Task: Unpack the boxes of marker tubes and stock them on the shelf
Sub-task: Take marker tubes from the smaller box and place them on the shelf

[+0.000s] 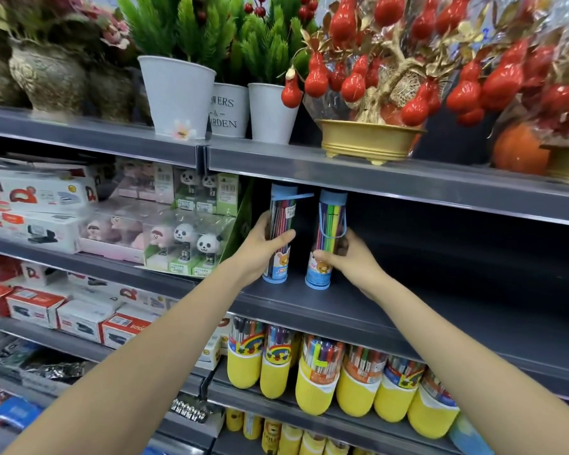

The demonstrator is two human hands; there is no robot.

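Blue-capped clear plastic marker tube (pixel 279 236) stands upright on the dark grey metal shelf (pixel 358 310), left hand (pixel 266 247) wrapped round it. Just right, a second blue-based marker tube (pixel 326 239) stands in the right hand (pixel 349 254), fingers curled on it.

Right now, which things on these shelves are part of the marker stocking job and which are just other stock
In the job:
left blue marker tube, held by left hand
right blue marker tube, held by right hand
dark shelf

Just other stock:
yellow marker tubs
panda figures
white plant pots
stapler boxes
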